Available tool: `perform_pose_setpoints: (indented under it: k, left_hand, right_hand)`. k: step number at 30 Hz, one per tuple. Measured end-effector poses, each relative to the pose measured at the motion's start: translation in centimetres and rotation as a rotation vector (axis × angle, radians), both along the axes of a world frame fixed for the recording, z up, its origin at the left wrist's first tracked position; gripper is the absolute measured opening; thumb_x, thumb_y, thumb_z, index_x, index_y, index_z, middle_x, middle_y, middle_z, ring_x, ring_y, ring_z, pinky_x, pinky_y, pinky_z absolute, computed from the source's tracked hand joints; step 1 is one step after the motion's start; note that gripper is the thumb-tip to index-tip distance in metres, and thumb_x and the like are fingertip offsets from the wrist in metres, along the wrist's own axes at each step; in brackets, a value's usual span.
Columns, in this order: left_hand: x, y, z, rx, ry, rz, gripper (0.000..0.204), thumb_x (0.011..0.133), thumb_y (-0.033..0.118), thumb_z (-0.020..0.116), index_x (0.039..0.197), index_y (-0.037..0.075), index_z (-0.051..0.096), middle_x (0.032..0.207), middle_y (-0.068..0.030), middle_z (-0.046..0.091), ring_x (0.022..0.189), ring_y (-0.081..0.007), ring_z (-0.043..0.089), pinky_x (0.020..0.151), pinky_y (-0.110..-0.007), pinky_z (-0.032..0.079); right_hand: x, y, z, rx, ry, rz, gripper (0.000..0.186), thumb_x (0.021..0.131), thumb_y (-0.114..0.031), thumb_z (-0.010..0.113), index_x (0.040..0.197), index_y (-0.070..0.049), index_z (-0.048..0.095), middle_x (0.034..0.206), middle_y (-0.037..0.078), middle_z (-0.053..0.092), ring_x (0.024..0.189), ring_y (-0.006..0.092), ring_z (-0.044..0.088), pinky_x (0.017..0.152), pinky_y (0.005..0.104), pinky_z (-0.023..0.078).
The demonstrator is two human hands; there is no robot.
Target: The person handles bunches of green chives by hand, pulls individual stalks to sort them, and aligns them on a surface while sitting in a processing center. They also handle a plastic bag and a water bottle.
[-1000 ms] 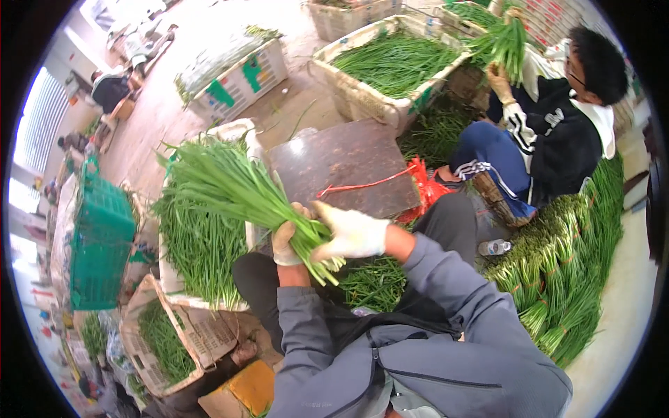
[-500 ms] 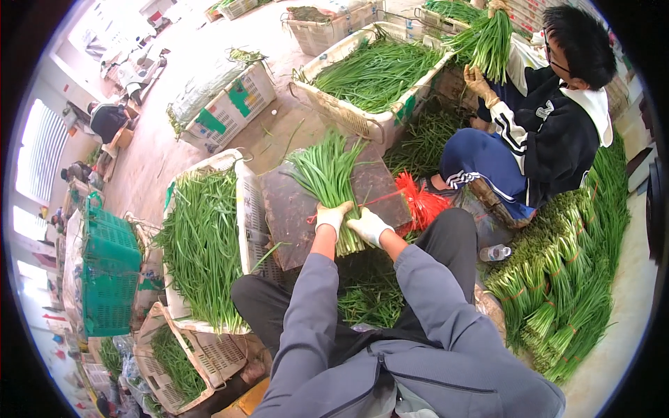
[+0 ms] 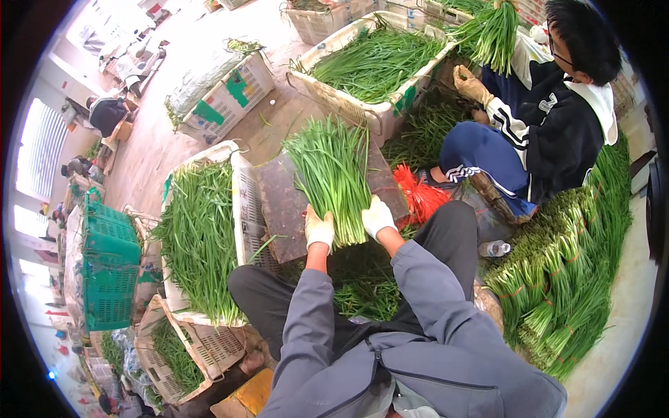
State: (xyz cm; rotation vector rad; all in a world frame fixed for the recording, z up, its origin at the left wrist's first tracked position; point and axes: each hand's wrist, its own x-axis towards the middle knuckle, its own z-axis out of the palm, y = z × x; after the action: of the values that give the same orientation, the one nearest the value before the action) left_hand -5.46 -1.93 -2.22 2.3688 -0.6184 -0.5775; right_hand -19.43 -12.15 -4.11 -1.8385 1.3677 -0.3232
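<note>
A bunch of long green chives (image 3: 333, 177) lies fanned on a dark board (image 3: 286, 205), its pale stem ends toward me and past the near edge. My left hand (image 3: 319, 228), in a pale glove, holds the bunch by its left side near the stems. Against the right side presses my right hand (image 3: 378, 216), gloved in white, so the stems sit between both hands. Parts of the fingers are hidden by the glove backs and the leaves. Beside the board's right edge hangs a tuft of red ties (image 3: 420, 196).
To my left stands a white crate (image 3: 244, 202) heaped with greens; another crate (image 3: 397, 108) is ahead. A person (image 3: 557, 118) sits at the right holding a bunch. Tied chive bundles (image 3: 550, 279) are piled to my right, near a plastic bottle (image 3: 495, 249).
My hands have moved apart to the two sides of the bunch. The chives have spread wider and stand straighter on the board. The other person's gloved hand has moved slightly left.
</note>
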Motion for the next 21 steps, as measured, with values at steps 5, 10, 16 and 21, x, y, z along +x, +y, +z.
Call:
perform_pose_setpoints:
  k: [5,10,16,21]
  left_hand:
    - [-0.6,-1.1,1.0,0.000,-0.076,-0.101,0.078,0.090,0.033,0.062,0.150,-0.004,0.029,0.151,-0.0278,0.037,0.143,-0.0386,0.035,0.118,-0.040,0.029]
    - [0.6,2.2,0.4,-0.199,-0.106,-0.103,0.047,0.091,0.021,0.061,0.127,-0.007,0.050,0.117,-0.0195,0.063,0.108,-0.0307,0.060,0.100,-0.040,0.045]
    - [1.6,5.5,1.5,-0.276,-0.179,-0.052,0.066,0.092,0.024,0.068,0.142,-0.008,0.042,0.136,-0.0246,0.056,0.122,-0.0309,0.056,0.107,-0.037,0.041]
    - [2.5,7.3,1.5,-0.436,0.035,-0.034,0.061,0.091,0.015,0.070,0.141,-0.007,0.043,0.127,-0.0164,0.060,0.109,-0.0228,0.060,0.097,-0.034,0.047]
  right_hand:
    - [-2.1,-3.2,-0.8,-0.176,-0.090,0.039,0.029,0.084,-0.020,0.060,0.105,-0.001,0.068,0.100,0.028,0.068,0.099,0.0453,0.063,0.090,0.0489,0.050]
    - [-3.2,-0.8,7.4,-0.245,-0.151,0.103,0.023,0.081,-0.019,0.060,0.095,-0.003,0.068,0.091,0.024,0.069,0.085,0.0430,0.067,0.076,0.0517,0.054]
    - [-19.7,7.1,18.4,-0.410,-0.558,-0.026,0.019,0.088,-0.019,0.065,0.103,-0.007,0.068,0.093,0.014,0.069,0.088,0.0319,0.068,0.077,0.0377,0.054]
    - [-37.2,16.7,1.8,0.191,-0.066,-0.376,0.022,0.091,-0.020,0.060,0.103,-0.003,0.067,0.095,0.022,0.068,0.090,0.0404,0.066,0.080,0.0437,0.052]
